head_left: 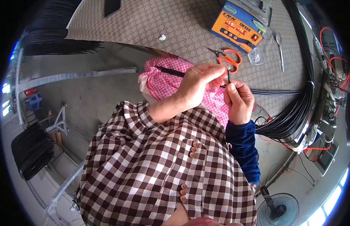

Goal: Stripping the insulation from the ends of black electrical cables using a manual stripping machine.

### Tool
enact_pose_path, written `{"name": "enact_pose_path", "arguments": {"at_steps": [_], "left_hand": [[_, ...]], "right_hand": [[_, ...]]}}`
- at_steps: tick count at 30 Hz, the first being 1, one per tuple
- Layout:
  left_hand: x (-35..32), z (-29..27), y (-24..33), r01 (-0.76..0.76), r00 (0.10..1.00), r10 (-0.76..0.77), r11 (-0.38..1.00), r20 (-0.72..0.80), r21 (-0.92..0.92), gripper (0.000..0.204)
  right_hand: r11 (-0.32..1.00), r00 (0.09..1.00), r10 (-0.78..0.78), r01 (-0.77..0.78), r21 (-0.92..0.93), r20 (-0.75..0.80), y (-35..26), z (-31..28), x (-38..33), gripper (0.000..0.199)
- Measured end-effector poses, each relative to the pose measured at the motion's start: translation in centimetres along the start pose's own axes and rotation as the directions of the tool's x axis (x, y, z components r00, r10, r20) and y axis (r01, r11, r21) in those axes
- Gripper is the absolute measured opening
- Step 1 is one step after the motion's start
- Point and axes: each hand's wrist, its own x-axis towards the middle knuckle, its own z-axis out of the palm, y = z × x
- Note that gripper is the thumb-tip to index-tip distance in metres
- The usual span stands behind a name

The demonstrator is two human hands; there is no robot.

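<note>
The left hand (197, 84) is bent inward, thumb and forefinger drawn close together at the upper end of a black cable (230, 76); from my remote station I cannot tell whether the fingertips grip it. The right hand (241, 101) is nearly closed, and I see its thumb and forefinger pinching the same cable lower down. The cable's end stands roughly upright between the two hands, above a pink-and-white checked cloth (152, 81). Just beyond the fingertips I note scissors (235, 57) with orange handles, lying on the patterned table (137, 26). Farther back stands a blue-and-orange box (235, 32) with lit red displays; near its lower corner sits a clear dish (256, 56), with a spoon (280, 52) to the right. At right I observe a large bundle of black cables (288, 128), hanging in a curve past the table's edge.
</note>
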Motion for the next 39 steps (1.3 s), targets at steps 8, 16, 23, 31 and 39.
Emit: {"name": "enact_pose_path", "arguments": {"at_steps": [8,16,23,31,39], "left_hand": [[0.8,-1.5,1.5,0.247,0.964,-0.226,0.957,0.142,-0.154,0.024],[0.5,-1.5,1.0,0.297,0.949,-0.253,0.918,0.188,-0.262,0.021],[0.6,-1.8,2.1,0.351,0.929,-0.314,0.915,0.195,-0.199,0.020],[0.9,-2.3,1.9,0.382,0.908,-0.326,0.902,0.262,-0.202,0.020],[0.7,-2.7,1.8,0.400,0.898,-0.337,0.892,0.282,-0.209,0.022]], "right_hand": [[0.999,0.996,0.005,-0.001,-0.046,0.088,0.2,-0.2,0.3,0.008],[1.000,0.995,0.031,-0.031,-0.001,0.095,0.4,-0.3,0.4,0.008],[0.992,0.983,0.106,-0.115,0.056,0.153,0.2,-0.8,0.2,0.009],[0.989,0.965,0.089,-0.115,0.091,0.246,0.6,-1.1,0.2,0.011],[0.987,0.968,0.099,-0.124,0.099,0.231,0.3,-0.9,0.2,0.008]]}}
